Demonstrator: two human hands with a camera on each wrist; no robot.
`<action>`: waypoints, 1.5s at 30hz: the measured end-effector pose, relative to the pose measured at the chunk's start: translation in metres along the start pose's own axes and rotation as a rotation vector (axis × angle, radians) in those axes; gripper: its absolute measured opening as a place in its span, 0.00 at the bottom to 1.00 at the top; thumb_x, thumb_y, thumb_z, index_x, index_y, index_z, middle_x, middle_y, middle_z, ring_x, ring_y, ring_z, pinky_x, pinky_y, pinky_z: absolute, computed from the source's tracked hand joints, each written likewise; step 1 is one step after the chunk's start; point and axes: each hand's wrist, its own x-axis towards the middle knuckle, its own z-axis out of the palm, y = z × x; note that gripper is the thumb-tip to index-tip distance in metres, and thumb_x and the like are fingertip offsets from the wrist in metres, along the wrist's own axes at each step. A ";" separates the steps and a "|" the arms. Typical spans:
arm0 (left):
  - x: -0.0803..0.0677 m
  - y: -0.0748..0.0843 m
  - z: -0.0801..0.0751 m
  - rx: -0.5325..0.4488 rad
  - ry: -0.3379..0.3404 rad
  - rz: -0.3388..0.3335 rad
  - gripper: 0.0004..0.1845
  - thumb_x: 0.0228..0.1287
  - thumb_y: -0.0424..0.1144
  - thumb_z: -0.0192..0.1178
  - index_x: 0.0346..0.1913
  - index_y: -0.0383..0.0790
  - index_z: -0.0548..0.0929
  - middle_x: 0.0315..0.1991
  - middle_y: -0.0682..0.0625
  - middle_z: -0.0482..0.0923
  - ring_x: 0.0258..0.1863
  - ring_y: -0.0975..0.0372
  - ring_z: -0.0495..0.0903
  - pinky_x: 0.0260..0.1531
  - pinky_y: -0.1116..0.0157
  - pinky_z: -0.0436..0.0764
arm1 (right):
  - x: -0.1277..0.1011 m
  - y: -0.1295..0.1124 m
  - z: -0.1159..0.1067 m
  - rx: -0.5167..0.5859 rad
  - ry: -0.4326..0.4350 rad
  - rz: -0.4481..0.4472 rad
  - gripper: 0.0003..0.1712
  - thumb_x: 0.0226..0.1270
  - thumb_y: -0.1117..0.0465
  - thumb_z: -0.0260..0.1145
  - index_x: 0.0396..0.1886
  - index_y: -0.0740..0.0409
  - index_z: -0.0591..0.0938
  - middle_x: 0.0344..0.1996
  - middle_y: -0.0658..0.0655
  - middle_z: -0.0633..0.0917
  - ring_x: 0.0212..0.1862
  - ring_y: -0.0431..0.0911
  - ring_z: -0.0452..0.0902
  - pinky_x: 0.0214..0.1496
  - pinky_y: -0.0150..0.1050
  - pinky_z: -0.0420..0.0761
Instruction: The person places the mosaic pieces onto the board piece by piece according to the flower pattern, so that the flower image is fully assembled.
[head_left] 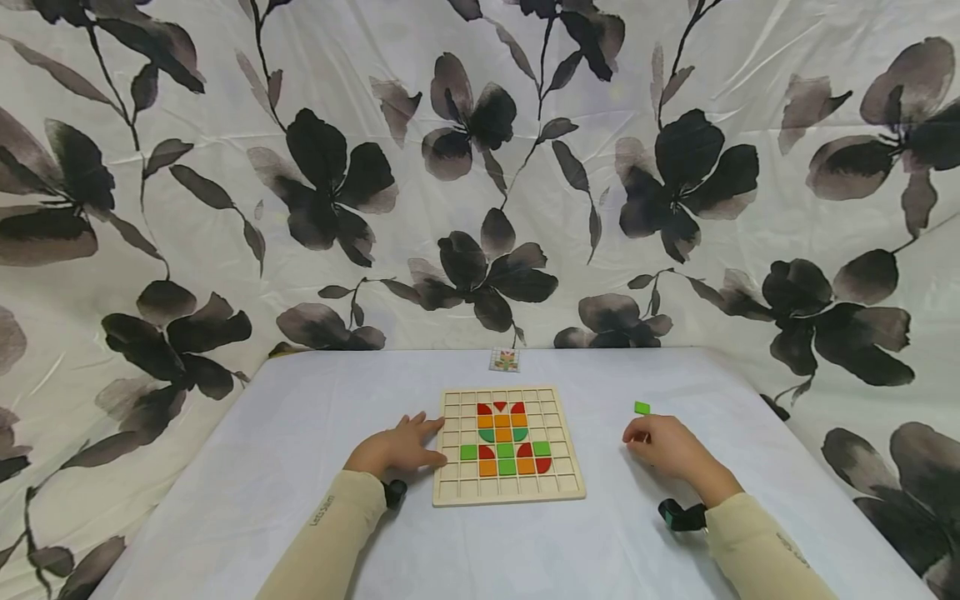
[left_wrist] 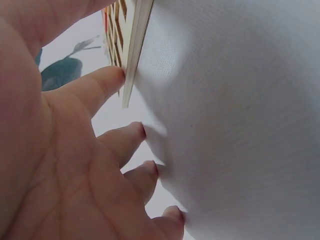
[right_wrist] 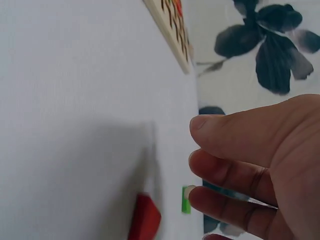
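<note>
The square wooden grid board (head_left: 444, 492) bears a pattern of red, orange and green tiles. My left hand (head_left: 393, 448) spreads its fingers at the board's left edge; in the left wrist view the thumb and index finger are against the rim and the other fingertips rest on the cloth. To the right of the board, my right hand (head_left: 669, 446) hovers over the table, fingers loosely bent, with nothing seen between thumb and fingers. A red piece (right_wrist: 145, 218) lies under it, hidden in the head view. Just beyond the fingers is a green square tile (head_left: 642, 407).
A small pattern card (head_left: 505, 360) lies at the back of the table, behind the board. White cloth (head_left: 300, 417) covers the table. A floral curtain (head_left: 555, 317) hangs behind it.
</note>
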 end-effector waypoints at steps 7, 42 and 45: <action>0.002 -0.001 0.000 0.000 -0.001 -0.010 0.42 0.57 0.56 0.65 0.74 0.51 0.62 0.77 0.39 0.51 0.76 0.39 0.45 0.68 0.33 0.53 | -0.008 0.023 -0.014 -0.069 -0.034 0.071 0.06 0.63 0.62 0.65 0.39 0.56 0.85 0.30 0.51 0.82 0.30 0.43 0.73 0.33 0.39 0.75; -0.002 0.003 0.000 -0.005 0.015 -0.015 0.42 0.56 0.56 0.66 0.73 0.50 0.64 0.76 0.38 0.52 0.75 0.37 0.46 0.67 0.32 0.53 | -0.011 0.007 0.010 0.122 -0.044 -0.031 0.07 0.56 0.66 0.67 0.34 0.52 0.86 0.29 0.47 0.84 0.33 0.42 0.74 0.37 0.36 0.76; -0.001 0.002 0.001 -0.007 0.015 -0.014 0.42 0.57 0.56 0.66 0.73 0.50 0.63 0.76 0.38 0.52 0.75 0.37 0.46 0.67 0.33 0.53 | -0.008 -0.001 0.011 0.151 -0.046 -0.095 0.06 0.58 0.64 0.67 0.34 0.50 0.86 0.31 0.45 0.85 0.34 0.41 0.75 0.36 0.34 0.76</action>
